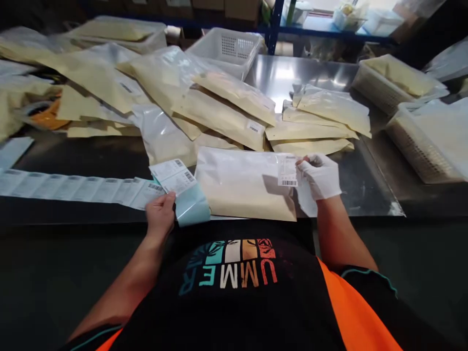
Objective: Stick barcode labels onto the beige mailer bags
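Observation:
My left hand (161, 212), bare, pinches a strip of shipping labels (173, 175) on pale blue backing. The strip's tail (78, 187) runs left along the table edge. In my right hand (320, 178), which wears a white glove, a single shipping label (288, 170) is held by its right side between thumb and fingers. It lies over the upper right part of a mailing bag (241, 187), white above and cream below; whether it touches the bag I cannot tell. The bag lies flat at the table's front edge, between my hands.
Several filled mailing bags (219, 117) are heaped behind, with a smaller stack (321, 117) to their right. An open white basket (228, 51) stands at the back. Two more baskets (383, 83) (420, 146) holding bags stand on the right. An orange item (46, 117) lies at left.

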Action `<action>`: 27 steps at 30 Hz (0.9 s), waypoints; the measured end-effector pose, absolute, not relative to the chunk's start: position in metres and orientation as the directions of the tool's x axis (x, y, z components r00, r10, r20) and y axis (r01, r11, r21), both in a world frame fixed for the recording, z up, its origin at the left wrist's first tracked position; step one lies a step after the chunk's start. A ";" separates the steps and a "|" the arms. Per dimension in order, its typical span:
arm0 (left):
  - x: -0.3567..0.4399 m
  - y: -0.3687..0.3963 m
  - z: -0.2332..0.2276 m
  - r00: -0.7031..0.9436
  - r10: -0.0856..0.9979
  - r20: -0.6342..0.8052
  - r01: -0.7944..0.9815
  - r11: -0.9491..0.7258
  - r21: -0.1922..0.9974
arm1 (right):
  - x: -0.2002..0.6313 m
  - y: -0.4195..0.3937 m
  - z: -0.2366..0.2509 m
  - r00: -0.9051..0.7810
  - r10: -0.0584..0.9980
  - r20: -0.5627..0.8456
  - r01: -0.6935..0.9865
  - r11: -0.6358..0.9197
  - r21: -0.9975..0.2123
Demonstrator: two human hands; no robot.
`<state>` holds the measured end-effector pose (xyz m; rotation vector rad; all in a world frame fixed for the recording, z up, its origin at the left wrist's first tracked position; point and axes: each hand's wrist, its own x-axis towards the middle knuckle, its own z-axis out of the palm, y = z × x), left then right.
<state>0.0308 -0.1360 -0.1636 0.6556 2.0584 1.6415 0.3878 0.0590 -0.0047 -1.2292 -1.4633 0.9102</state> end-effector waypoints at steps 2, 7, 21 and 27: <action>0.034 -0.140 -0.161 -0.789 0.615 -0.006 0.158 0.212 0.965 | 0.389 0.053 -0.018 -0.035 0.996 0.084 0.270 0.091 -0.959; 0.035 -0.145 -0.160 -0.777 0.623 0.089 0.284 0.222 0.933 | 0.393 0.036 -0.053 0.029 0.994 -0.105 0.251 -0.109 -0.962; 0.038 -0.151 -0.167 -0.710 0.606 0.358 0.530 0.126 0.838 | 0.387 0.040 -0.083 0.040 0.998 0.047 0.479 0.022 -0.878; 0.034 -0.153 -0.172 -0.705 0.615 0.353 0.550 0.161 0.819 | 0.382 0.034 -0.085 0.042 0.995 0.092 0.597 0.048 -0.801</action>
